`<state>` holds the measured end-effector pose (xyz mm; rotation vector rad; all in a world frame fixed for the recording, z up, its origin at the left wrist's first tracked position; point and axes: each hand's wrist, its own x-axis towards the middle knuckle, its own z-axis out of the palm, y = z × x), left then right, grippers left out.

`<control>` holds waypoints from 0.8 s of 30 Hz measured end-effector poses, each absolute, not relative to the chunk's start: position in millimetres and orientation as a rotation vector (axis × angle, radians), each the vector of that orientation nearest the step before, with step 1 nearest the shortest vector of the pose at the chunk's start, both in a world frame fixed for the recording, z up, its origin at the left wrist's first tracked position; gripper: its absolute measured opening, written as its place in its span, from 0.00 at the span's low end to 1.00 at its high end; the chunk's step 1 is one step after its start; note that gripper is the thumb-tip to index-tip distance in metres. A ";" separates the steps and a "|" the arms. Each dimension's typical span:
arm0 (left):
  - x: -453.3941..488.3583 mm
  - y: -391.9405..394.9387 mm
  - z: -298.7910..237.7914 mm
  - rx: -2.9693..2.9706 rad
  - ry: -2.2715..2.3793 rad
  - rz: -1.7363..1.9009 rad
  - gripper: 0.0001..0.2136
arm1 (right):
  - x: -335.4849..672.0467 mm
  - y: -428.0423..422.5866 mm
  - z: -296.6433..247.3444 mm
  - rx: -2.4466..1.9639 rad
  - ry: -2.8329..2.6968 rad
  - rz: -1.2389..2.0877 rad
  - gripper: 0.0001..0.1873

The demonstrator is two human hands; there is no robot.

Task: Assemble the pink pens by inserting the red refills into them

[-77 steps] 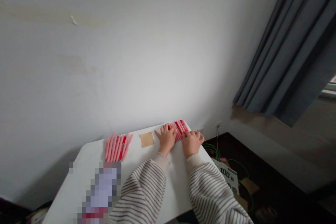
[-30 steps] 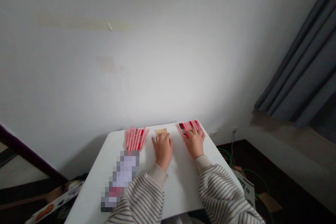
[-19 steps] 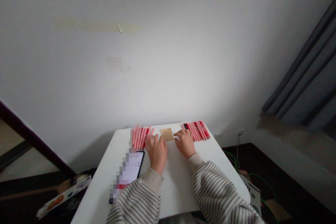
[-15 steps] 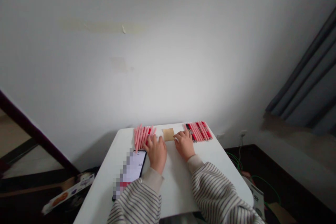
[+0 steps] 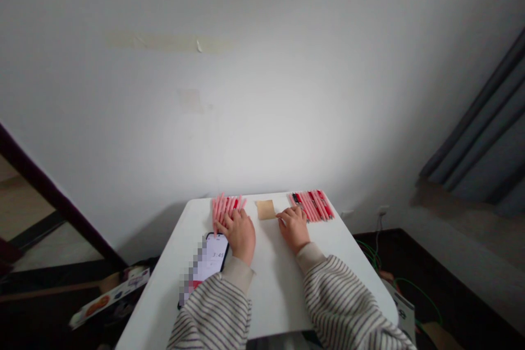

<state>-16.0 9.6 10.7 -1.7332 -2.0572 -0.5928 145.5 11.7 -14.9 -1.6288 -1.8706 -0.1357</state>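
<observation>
My left hand [image 5: 238, 235] lies over the lower ends of a fan of pink pens [image 5: 226, 209], with the fingers curled and the pens partly hidden beneath. Whether it grips any pen, I cannot tell. My right hand [image 5: 293, 228] rests on the white table [image 5: 279, 295], its fingertips at the lower edge of a tighter row of pink and red pens [image 5: 312, 205]. A small tan paper square [image 5: 266, 209] lies between the two groups. Just below my left hand is a phone [image 5: 215, 257], its screen lit.
The table's far edge meets a white wall. A grey curtain [image 5: 476, 147] hangs at the right. Green cables [image 5: 371, 254] lie on the dark floor beyond the right edge, and a flattened printed box [image 5: 110, 290] lies on the floor at the left.
My left hand has moved left onto the left pens, and my right hand has shifted right toward the right row. The whole view has drifted, with the table sitting lower and further right.
</observation>
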 end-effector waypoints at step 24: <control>-15.8 20.3 3.6 -1.759 -2.116 -0.624 0.18 | 146.6 10.9 -13.5 -1.640 -1.813 -0.095 0.07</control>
